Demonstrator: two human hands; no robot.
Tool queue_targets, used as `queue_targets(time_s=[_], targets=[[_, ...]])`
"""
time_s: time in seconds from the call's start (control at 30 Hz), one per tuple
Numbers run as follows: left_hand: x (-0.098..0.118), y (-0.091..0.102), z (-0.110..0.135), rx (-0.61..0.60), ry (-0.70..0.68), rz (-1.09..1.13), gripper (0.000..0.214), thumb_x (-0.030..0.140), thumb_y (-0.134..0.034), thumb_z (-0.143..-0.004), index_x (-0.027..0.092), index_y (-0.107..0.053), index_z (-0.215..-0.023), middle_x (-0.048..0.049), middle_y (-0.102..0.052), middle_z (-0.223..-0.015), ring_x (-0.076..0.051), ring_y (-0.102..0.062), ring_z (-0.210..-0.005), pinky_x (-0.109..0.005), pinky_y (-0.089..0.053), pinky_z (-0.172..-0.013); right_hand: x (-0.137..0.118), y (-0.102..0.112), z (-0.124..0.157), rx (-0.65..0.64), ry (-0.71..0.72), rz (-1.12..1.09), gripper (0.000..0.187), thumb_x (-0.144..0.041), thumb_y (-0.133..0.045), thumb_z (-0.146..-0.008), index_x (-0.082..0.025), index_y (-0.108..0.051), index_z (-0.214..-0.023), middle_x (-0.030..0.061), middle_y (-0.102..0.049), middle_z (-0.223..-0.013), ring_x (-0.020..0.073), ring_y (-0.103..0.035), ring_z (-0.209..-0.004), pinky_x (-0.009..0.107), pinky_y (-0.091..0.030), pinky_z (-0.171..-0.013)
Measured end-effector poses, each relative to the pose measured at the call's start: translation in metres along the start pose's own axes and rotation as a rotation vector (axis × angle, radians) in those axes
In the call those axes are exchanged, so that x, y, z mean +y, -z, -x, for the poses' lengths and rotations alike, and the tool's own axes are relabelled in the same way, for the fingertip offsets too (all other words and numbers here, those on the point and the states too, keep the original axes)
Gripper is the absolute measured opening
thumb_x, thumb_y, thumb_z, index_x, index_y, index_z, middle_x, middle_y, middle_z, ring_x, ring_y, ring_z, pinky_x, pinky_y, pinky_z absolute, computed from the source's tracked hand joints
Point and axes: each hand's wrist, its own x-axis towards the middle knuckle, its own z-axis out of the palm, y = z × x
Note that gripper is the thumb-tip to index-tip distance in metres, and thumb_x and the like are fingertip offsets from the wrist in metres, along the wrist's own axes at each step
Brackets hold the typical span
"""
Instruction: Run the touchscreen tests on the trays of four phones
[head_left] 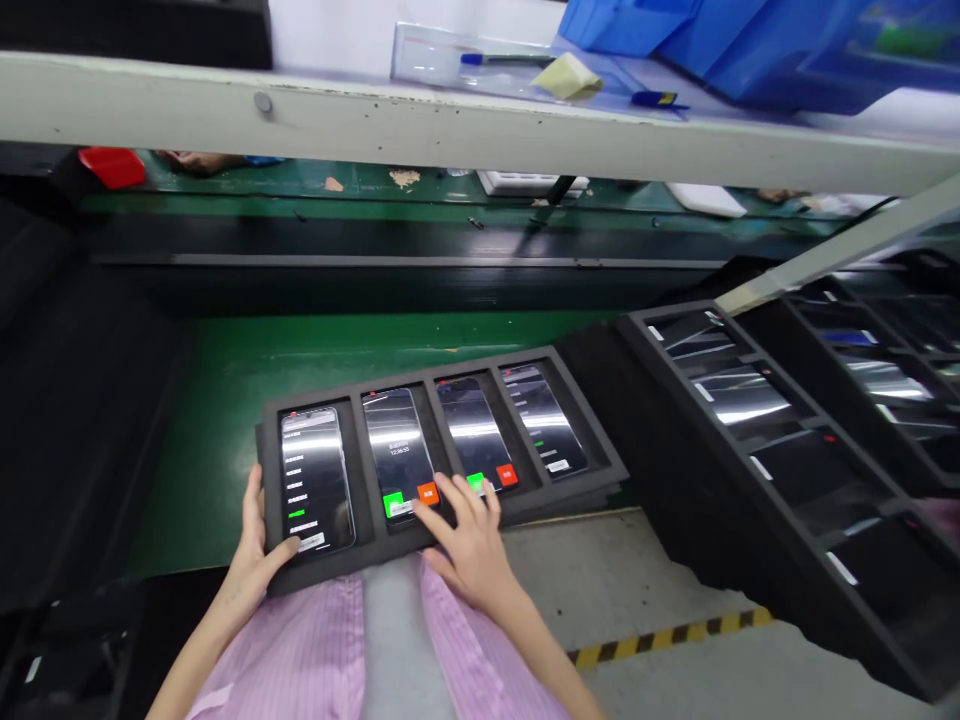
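Observation:
A black foam tray [362, 490] with four slots rests at the green bench's front edge, a phone in each slot. My left hand [253, 550] grips its left end, thumb on the front rim near the leftmost phone [319, 475], which shows a list. Over the front rim, my right hand [474, 545] has its fingers spread, the fingertips at the lower parts of the two middle phones. The second phone [401, 440] and third phone [472, 420] show green and red or orange buttons. A list is on the rightmost phone [544, 415].
Stacked black foam trays [795, 430] holding phones stand at right. Dark foam [82, 400] fills the left side. A pale shelf beam [450, 125] crosses above the green bench [232, 350]. Blue bins [720, 50] sit on the shelf; another person's hand [199, 162] shows beyond.

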Motion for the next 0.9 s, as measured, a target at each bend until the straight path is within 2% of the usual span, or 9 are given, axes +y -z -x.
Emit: queue_targets(time_s=[0.1, 0.2, 0.3, 0.43, 0.57, 0.7, 0.9], targets=[[-0.001, 0.001, -0.001, -0.009, -0.028, 0.006, 0.100, 0.035, -0.066, -0.067, 0.032, -0.003, -0.145, -0.0054, -0.029, -0.148, -0.030, -0.027, -0.136, -0.043, -0.029, -0.109, -0.020, -0.005, -0.014, -0.031, 0.035, 0.005, 0.030, -0.043, -0.041, -0.089, -0.031, -0.064, -0.103, 0.0059, -0.055, -0.124, 0.0220, -0.040, -0.117, 0.042, -0.011, -0.107], [0.000, 0.000, 0.000, -0.022, -0.051, 0.020, 0.097, 0.029, -0.062, -0.069, 0.030, -0.001, -0.145, -0.0061, -0.028, -0.149, -0.028, -0.024, -0.137, -0.042, -0.025, -0.110, -0.025, -0.009, -0.016, 0.008, -0.014, -0.014, 0.029, -0.039, -0.040, -0.090, -0.029, -0.065, -0.100, 0.0073, -0.056, -0.122, 0.0224, -0.041, -0.117, 0.044, -0.012, -0.107], [0.001, -0.001, 0.001, -0.047, -0.029, 0.060, 0.095, 0.027, -0.059, -0.069, 0.030, 0.000, -0.145, -0.0062, -0.026, -0.149, -0.028, -0.027, -0.136, -0.042, -0.025, -0.110, -0.021, -0.011, -0.009, 0.050, -0.092, -0.053, 0.035, -0.034, -0.032, -0.092, -0.027, -0.064, -0.103, 0.0080, -0.056, -0.121, 0.0229, -0.042, -0.116, 0.048, -0.015, -0.106], [-0.002, -0.003, -0.001, -0.004, -0.007, 0.057, 0.092, 0.029, -0.058, -0.073, 0.031, 0.001, -0.144, -0.0064, -0.028, -0.148, -0.026, -0.032, -0.134, -0.042, -0.026, -0.110, -0.017, -0.013, -0.002, 0.046, -0.180, -0.083, 0.036, -0.030, -0.031, -0.091, -0.026, -0.066, -0.100, 0.0069, -0.055, -0.121, 0.0233, -0.043, -0.116, 0.050, -0.016, -0.106], [-0.002, -0.005, -0.002, 0.033, -0.010, 0.019, 0.097, 0.031, -0.063, -0.071, 0.032, 0.000, -0.144, -0.0077, -0.032, -0.146, -0.028, -0.034, -0.132, -0.045, -0.027, -0.109, -0.019, -0.014, -0.002, 0.049, -0.202, -0.086, 0.038, -0.032, -0.030, -0.092, -0.028, -0.066, -0.100, 0.0073, -0.054, -0.121, 0.0236, -0.043, -0.116, 0.050, -0.017, -0.105], [0.003, -0.005, 0.000, 0.029, 0.041, 0.063, 0.094, 0.033, -0.060, -0.072, 0.033, 0.000, -0.144, -0.0073, -0.027, -0.148, -0.028, -0.034, -0.133, -0.043, -0.032, -0.106, -0.021, -0.013, -0.004, 0.004, -0.172, -0.044, 0.037, -0.034, -0.031, -0.092, -0.031, -0.066, -0.102, 0.0069, -0.052, -0.125, 0.0238, -0.042, -0.115, 0.051, -0.017, -0.105], [0.006, -0.005, 0.001, 0.020, 0.066, 0.122, 0.095, 0.034, -0.059, -0.069, 0.031, -0.001, -0.144, -0.0048, -0.026, -0.149, -0.026, -0.027, -0.136, -0.038, -0.029, -0.109, -0.002, -0.008, 0.005, 0.121, -0.214, 0.032, 0.036, -0.026, -0.031, -0.091, -0.021, -0.063, -0.106, 0.0103, -0.053, -0.117, 0.0226, -0.045, -0.110, 0.048, -0.020, -0.103]])
